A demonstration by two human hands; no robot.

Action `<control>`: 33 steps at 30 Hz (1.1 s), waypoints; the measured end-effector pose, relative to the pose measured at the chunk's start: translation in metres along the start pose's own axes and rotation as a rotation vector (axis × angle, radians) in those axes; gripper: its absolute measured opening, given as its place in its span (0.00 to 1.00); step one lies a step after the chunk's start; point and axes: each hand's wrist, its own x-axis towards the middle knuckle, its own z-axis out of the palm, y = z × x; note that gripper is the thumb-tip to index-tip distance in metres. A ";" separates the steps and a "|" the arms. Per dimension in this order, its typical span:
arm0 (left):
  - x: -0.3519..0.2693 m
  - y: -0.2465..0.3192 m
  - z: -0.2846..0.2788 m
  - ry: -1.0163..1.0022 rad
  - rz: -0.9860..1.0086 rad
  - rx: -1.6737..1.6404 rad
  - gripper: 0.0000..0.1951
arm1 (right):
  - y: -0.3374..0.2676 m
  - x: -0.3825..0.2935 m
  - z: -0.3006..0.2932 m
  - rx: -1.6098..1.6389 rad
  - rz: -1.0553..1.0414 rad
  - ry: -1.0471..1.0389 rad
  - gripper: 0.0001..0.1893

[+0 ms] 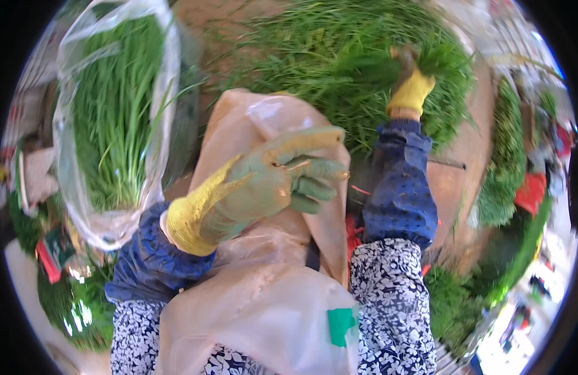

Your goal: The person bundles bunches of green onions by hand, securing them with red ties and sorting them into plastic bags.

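My left hand point(275, 180), in a green-coated yellow work glove, is over the plastic sheet point(265, 281) on my lap. Its fingers are partly curled, thumb and forefinger side apart, and nothing shows between them. Farther off at the right, my right hand point(410, 79), in a like glove, grips a tuft of green stalks point(378, 68) over a big loose heap of grassy greens point(307, 56); motion blurs it. At the left, long leafy green stalks point(120, 112) fill an open clear plastic bag point(169, 93).
A brown board or floor point(457, 187) lies under and beside the heap. More piled greens point(502, 173) lie at the right, with a red object point(531, 192) beside them. Further greens point(71, 304) are at the lower left, near a light-coloured box point(38, 176).
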 end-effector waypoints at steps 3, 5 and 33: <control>0.002 -0.020 0.012 -0.002 -0.019 -0.124 0.53 | -0.107 -0.025 0.044 -1.882 -0.138 -0.215 0.12; -0.002 -0.021 0.015 0.028 0.048 -0.130 0.52 | -0.078 -0.052 0.068 -2.142 -0.472 -0.170 0.09; 0.119 -0.033 0.066 -0.426 -0.193 -0.476 0.35 | -0.045 -0.205 0.053 -0.540 -0.428 -0.006 0.22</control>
